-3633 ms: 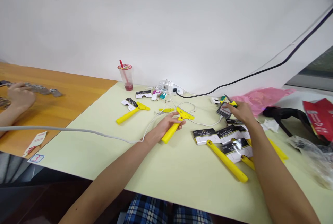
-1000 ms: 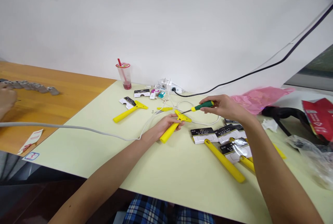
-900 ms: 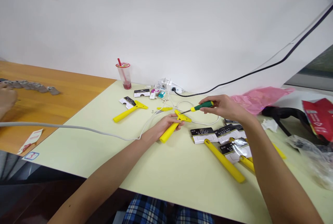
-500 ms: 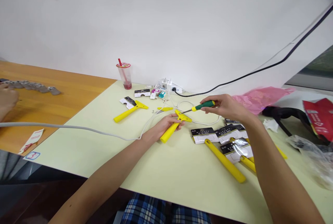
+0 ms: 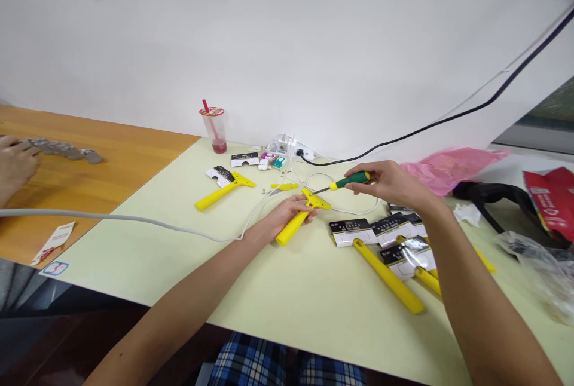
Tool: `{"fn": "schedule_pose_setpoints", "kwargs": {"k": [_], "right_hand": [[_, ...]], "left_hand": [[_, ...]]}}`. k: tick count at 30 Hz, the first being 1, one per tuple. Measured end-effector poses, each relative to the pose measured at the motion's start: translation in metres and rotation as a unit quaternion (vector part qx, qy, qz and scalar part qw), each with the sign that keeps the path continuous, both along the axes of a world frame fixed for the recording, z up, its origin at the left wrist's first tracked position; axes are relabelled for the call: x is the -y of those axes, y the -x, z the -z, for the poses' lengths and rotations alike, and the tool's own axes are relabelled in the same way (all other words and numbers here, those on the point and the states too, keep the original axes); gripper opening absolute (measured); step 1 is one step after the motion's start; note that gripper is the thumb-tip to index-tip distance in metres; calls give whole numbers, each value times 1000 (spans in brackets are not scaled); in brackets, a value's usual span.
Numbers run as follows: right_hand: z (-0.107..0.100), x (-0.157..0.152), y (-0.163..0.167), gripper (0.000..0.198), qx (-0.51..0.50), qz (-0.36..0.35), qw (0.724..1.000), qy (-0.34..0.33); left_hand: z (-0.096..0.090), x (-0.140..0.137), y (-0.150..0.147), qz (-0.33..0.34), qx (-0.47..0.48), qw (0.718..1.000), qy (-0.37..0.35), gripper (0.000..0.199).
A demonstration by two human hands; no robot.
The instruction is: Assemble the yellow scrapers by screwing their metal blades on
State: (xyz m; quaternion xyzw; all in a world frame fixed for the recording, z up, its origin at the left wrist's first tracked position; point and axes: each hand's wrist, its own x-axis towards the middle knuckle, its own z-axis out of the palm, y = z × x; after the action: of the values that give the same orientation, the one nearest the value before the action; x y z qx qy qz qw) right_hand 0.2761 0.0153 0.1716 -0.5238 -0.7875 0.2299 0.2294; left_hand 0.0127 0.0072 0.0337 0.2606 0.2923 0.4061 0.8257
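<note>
My left hand (image 5: 287, 214) is closed around the head end of a yellow scraper (image 5: 292, 229), whose handle points toward me. In my right hand (image 5: 385, 181) is a screwdriver (image 5: 354, 180) with a green and yellow handle. Its shaft slants down to the left, and the tip meets the scraper head; the exact contact is too small to make out. Just behind the scraper lies a flat yellow piece (image 5: 284, 187) with small bits near it. Left of my hands rests another yellow scraper (image 5: 219, 195) beside a black and white card (image 5: 219, 175).
Several carded yellow scrapers (image 5: 385, 278) lie right of centre. A drink cup (image 5: 214, 130) stands near the wall by a power strip (image 5: 305, 152). A grey cable (image 5: 156, 224) crosses the left side. A pink bag (image 5: 448, 171) lies right. Another person's hand (image 5: 18, 162) is far left.
My hands, the scraper and the screwdriver stay almost in place. At the far left, the other person's hand has moved slightly up and to the right.
</note>
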Motion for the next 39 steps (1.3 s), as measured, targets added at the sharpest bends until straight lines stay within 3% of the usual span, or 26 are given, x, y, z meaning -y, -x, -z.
{"fn": "schedule_pose_setpoints", "kwargs": {"k": [7, 27, 35, 39], "right_hand": [[-1, 2, 4, 55, 4, -2, 1000, -6], [-6, 10, 8, 53, 53, -13, 997, -62], [-11, 24, 29, 55, 131, 7, 985, -114], [-13, 27, 50, 43, 188, 17, 972, -138]], "left_hand": [[7, -3, 1, 22, -16, 999, -22, 52], [-4, 7, 1, 18, -37, 998, -41, 56], [-3, 6, 0, 13, -32, 999, -41, 62], [0, 3, -1, 1, -2, 1000, -24, 64]]}}
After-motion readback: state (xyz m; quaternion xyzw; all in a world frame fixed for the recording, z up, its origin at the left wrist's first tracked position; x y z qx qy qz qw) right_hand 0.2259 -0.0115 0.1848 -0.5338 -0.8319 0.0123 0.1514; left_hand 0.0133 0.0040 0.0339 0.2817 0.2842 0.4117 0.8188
